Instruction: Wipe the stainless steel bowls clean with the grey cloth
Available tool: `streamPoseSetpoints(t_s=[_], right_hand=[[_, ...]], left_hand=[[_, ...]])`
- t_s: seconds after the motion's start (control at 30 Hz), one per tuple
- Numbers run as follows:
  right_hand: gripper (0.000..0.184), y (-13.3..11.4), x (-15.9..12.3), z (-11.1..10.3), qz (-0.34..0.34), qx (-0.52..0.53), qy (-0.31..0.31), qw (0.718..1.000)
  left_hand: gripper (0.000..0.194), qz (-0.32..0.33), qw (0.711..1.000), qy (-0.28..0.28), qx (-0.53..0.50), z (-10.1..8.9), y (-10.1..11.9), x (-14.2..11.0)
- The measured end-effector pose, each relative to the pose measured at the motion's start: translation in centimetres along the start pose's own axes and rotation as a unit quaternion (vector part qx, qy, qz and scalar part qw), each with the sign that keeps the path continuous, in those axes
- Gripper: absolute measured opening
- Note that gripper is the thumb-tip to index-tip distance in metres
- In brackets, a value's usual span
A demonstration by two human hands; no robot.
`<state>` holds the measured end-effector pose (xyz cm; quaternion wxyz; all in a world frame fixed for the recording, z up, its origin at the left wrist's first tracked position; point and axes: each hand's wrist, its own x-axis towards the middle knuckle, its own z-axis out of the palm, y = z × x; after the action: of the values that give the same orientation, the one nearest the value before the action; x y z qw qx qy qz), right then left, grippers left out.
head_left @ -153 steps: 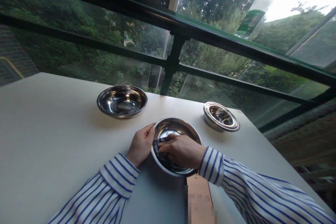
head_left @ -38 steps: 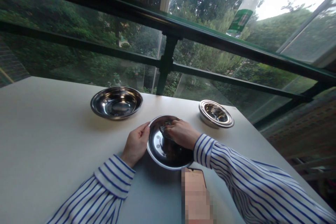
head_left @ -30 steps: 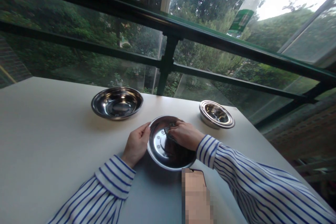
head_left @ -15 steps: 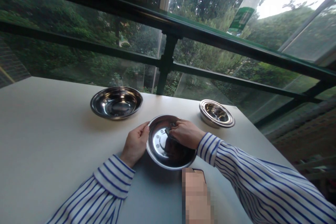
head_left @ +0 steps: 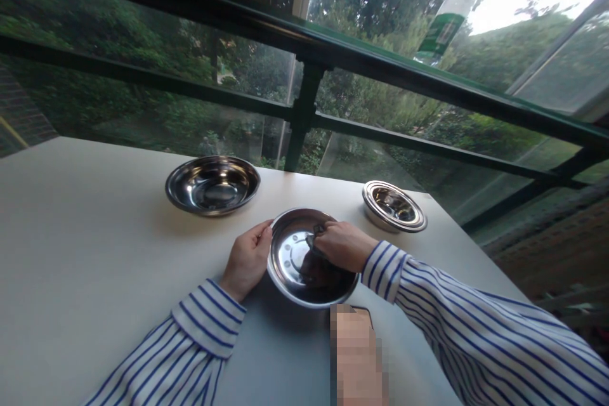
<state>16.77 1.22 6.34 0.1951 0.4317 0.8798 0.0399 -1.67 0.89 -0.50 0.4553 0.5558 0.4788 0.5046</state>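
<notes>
A shiny steel bowl (head_left: 292,266) stands on the white table in front of me, its inside facing up. My left hand (head_left: 247,260) pinches the bowl's left rim between thumb and fingers. Inside the bowl, against the right part of its wall, my right hand (head_left: 346,246) is closed on a small dark grey cloth (head_left: 313,238). Most of the cloth is hidden under the fingers, and only a crumpled edge shows. The hand and cloth are mirrored in the polished metal.
A wider steel basin (head_left: 214,193) sits at the back left of the white table (head_left: 109,235). Some smaller nested steel bowls (head_left: 394,206) stand at the back right. A phone (head_left: 356,355), partly blurred out, lies near me. Behind runs a green railing (head_left: 314,44) with a plastic bottle (head_left: 442,32) on it.
My right hand with the cloth has gone from the bowl's lower left to its upper wall, then slightly rightward. My left hand keeps its hold on the rim.
</notes>
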Motion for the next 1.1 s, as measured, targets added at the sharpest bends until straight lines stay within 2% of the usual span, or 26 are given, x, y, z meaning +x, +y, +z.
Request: streamPoseSetpoints(t_s=[0.2,0.37,0.57,0.7,0.8,0.93,1.0,1.1], right_hand=[[0.018,-0.3,-1.9,-0.4,-0.023,0.014,-0.059,0.998],[0.019,-0.8,-3.0,-0.6,-0.066,0.052,-0.074,0.994],[0.024,-1.8,-2.7,-0.3,-0.171,0.165,-0.035,0.971],[0.021,-2.9,-1.3,0.1,-0.2,0.152,0.014,0.968],[0.016,-3.6,0.1,0.1,-0.19,0.124,0.053,0.972],[0.014,-3.9,1.7,0.3,-0.139,0.118,0.1,0.978],[0.014,-3.8,1.8,0.4,-0.141,0.116,0.105,0.978],[0.014,-3.6,0.7,0.3,-0.17,0.112,0.078,0.976]], left_hand=[[0.044,-0.014,1.0,-0.004,-0.006,0.1,-0.4,0.0],[0.045,-0.023,0.999,-0.016,-0.023,0.2,-0.5,0.1],[0.042,-0.031,0.999,-0.011,-0.031,0.3,-0.2,0.1],[0.042,-0.031,0.999,-0.027,-0.03,0.3,0.2,0.1],[0.041,-0.022,0.999,-0.034,-0.029,0.3,0.3,0.1],[0.039,-0.015,0.999,-0.025,-0.025,0.1,0.3,0.1],[0.039,-0.018,0.999,-0.018,-0.026,0.1,0.3,0.0],[0.042,-0.029,0.999,-0.018,-0.03,0.1,0.2,-0.1]])
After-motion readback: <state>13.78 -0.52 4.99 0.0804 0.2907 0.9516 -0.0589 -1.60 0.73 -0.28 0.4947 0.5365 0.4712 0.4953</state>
